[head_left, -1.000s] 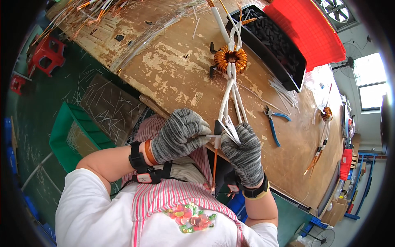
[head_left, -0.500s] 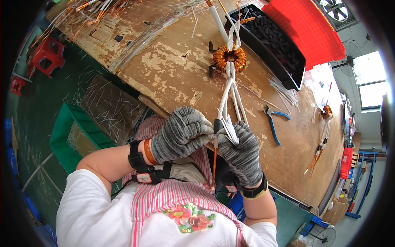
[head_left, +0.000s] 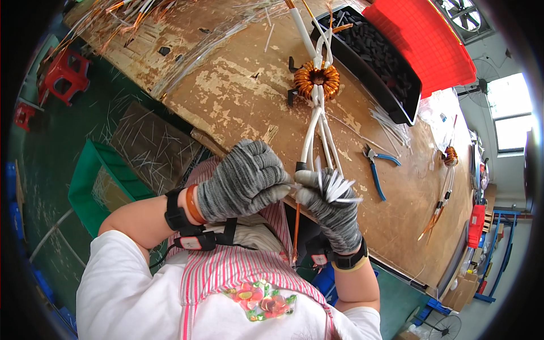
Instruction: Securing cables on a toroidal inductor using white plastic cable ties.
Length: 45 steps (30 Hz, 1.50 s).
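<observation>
A ring-shaped coil (head_left: pixel 316 81) wound with copper wire lies on the worn wooden table. White-sleeved wire leads (head_left: pixel 310 139) run from it toward me, one with a black sleeve near its end. My right hand (head_left: pixel 334 215), in a grey striped glove, is closed on a fanned bunch of thin white strips (head_left: pixel 338 188), beside that lead. Below the fingers, a bare copper wire end (head_left: pixel 296 226) hangs past the table edge. My left hand (head_left: pixel 243 181), gloved alike, is closed in a pinch just left of the lead; a small pale piece shows at its fingertips, too blurred to name.
Blue-handled cutters (head_left: pixel 375 173) lie right of my right hand, near loose white strips (head_left: pixel 391 126). A black bin (head_left: pixel 412 113) of small black pieces and a red basket (head_left: pixel 433 51) stand beyond. Another coil (head_left: pixel 450 155) lies far right. A green crate (head_left: pixel 85 181) is on the floor at left.
My left hand has shifted slightly left and up, a little away from the lead. The white strips in my right hand have swung right and fanned out.
</observation>
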Motion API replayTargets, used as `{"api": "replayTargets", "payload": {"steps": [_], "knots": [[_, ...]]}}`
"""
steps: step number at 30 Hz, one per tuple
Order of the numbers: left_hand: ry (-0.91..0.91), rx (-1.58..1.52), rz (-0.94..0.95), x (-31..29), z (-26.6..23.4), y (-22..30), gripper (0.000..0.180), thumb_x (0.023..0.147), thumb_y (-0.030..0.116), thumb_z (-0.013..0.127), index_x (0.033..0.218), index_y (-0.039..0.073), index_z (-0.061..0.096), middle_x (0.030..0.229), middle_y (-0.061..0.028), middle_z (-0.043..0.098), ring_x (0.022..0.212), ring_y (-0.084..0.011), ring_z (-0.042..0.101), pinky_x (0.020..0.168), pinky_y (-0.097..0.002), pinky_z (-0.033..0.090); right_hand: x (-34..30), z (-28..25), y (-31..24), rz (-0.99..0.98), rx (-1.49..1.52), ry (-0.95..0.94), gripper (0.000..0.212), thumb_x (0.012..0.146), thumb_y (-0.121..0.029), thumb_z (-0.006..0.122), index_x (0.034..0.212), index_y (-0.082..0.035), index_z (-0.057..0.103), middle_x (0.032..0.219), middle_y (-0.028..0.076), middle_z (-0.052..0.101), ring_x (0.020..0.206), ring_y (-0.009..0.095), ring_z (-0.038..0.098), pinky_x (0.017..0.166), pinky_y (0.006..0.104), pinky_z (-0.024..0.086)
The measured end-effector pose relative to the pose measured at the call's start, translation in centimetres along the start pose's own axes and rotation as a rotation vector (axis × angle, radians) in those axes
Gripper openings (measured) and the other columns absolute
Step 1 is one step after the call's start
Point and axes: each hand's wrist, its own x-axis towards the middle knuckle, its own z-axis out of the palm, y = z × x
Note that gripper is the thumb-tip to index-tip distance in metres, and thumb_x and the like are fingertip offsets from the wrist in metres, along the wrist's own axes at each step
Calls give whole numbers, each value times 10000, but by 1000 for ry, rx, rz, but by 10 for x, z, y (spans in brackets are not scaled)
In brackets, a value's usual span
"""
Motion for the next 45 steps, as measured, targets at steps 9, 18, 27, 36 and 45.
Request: {"api": "replayTargets", "payload": {"steps": [9, 18, 27, 36, 45], "knots": [[-40, -382, 104, 6, -35, 18, 174, 751, 130, 745, 901, 81, 671, 854, -46, 572, 834, -254, 571, 765, -399, 450, 2, 6, 4, -76, -376, -79, 284, 766, 31, 668, 1048, -3, 662, 875, 81, 602, 812, 204, 615, 725, 280, 483], [-166, -1040, -409, 6, -33, 18, 113, 901, 125, 625, 980, 46, 647, 1049, -132, 642, 973, -258, 617, 853, -389, 486, -6, 10, -10, 46, -161, 125, 336, 752, -57, 760, 1053, -37, 612, 846, 65, 623, 721, 158, 611, 649, 284, 493], [-215, -947, -278, 7, -28, 27, 121, 859, 142, 685, 930, 45, 668, 982, -100, 648, 970, -237, 604, 888, -392, 462, -8, 19, 12, -4, -420, 93, 327, 681, -100, 736, 990, -52, 639, 825, 128, 630, 747, 304, 635, 670, 382, 516], [80, -912, -888, 7, -8, -27, 325, 968, 279, 503, 1210, 62, 523, 934, -63, 632, 678, -84, 599, 526, -203, 469, -34, -27, -1, 112, -421, 229, 270, 826, -122, 699, 1064, -8, 639, 863, 118, 652, 782, 232, 634, 753, 320, 513], [-468, -906, -1041, 40, 14, -18, 291, 936, 298, 590, 1027, 26, 639, 723, -9, 609, 552, -60, 553, 487, -207, 446, -27, -17, 2, 559, -89, 39, 195, 846, -162, 703, 938, 8, 675, 813, 114, 667, 734, 194, 616, 685, 307, 484]]}}
